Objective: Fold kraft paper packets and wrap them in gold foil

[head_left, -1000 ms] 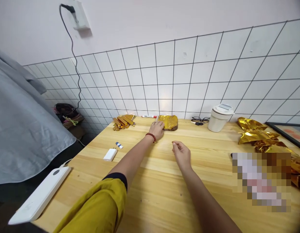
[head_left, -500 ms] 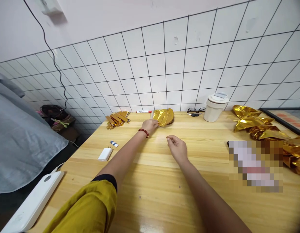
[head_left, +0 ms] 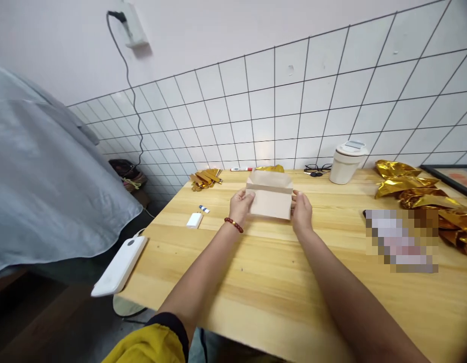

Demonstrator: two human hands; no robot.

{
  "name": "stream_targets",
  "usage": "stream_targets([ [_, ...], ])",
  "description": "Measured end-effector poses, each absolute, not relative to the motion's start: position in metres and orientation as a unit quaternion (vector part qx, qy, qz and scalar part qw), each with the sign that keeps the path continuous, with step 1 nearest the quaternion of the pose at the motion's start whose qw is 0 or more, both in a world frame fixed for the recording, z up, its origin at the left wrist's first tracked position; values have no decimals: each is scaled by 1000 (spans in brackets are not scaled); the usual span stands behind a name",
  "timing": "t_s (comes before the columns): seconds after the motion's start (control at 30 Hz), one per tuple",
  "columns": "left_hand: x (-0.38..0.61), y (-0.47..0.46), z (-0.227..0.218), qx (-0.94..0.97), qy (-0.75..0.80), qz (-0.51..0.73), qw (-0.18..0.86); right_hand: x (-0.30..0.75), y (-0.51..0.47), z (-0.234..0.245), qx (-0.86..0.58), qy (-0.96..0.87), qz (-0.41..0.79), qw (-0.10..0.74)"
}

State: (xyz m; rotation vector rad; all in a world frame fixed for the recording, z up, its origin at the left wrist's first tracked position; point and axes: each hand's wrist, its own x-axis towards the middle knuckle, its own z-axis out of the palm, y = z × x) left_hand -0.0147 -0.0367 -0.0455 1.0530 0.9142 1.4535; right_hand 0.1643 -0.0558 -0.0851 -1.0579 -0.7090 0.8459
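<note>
A pale beige sheet of paper (head_left: 269,202) with a crease across its upper part is held up over the table, its far part tilted back. My left hand (head_left: 240,205) grips its left edge, thumb on the near face; a dark red bead bracelet is on that wrist. At the right edge, my right hand (head_left: 302,210) has its fingers closed against the paper, the fingertips partly hidden. Just behind the paper, a gold foil piece (head_left: 273,168) shows only its top. A pile of folded gold strips (head_left: 206,179) lies to the left of my hands.
A red-and-white marker (head_left: 241,169), glasses (head_left: 317,168), keys and a lidded white cup (head_left: 346,162) stand along the wall. Crumpled gold foil (head_left: 422,196) and a blurred-out flat object (head_left: 401,242) lie right. A white charger (head_left: 194,220), a small blue-and-white tube and a white power strip (head_left: 120,267) are left.
The beige paper is now between both hands, where before my left hand was at the gold foil stack and my right hand was apart. The view has shifted left.
</note>
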Motion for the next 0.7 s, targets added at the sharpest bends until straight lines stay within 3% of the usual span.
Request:
stream_targets([
  [0.2,-45,-91,-72,419,443,522,597,166,-67,-80,-445,-371,453,678],
  [0.43,-57,-110,-83,427,399,553,594,158,-87,-77,-470,-471,468,582],
  [0.7,-63,-109,-80,469,372,506,621,170,-124,-79,-453,-398,474,641],
])
